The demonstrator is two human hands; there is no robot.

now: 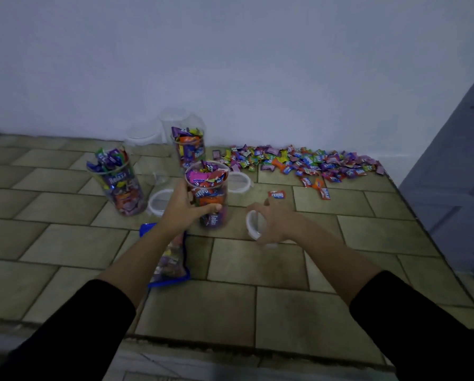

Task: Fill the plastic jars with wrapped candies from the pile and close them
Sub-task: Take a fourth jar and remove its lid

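Tiled counter (258, 312) is backed by a plain white wall (258, 64), with a grey door (450, 174) seen off to the right. Lighting's pretty dim and parts are blurred, fyi.

The candy pile (299, 160) is spread along the foot of the wall at the right rear, and a few strays are scattered just in front of it, a red candy (276, 194) among them.

Three jars are already stuffed with candies and none is capped. The front jar (208, 196) is gripped low down by the left hand (183, 207), thumb wrapped across its front, and it's stood upright on the tiles. The back jar (189, 147) is parked right behind it. The left jar (117, 182) is set well apart to the left.

The right hand (274, 221) is clamped on a lid (255, 224), which is pinched between thumb and curled fingers and tilted up on edge, just right of the front jar.

Two spare lids are left flat on the tiles: one (159, 202) by the left wrist, one (238, 182) behind the front jar. Empty jars (145, 136) are lined up against the wall. A blue bag (172, 257) is partly hidden under the left forearm.
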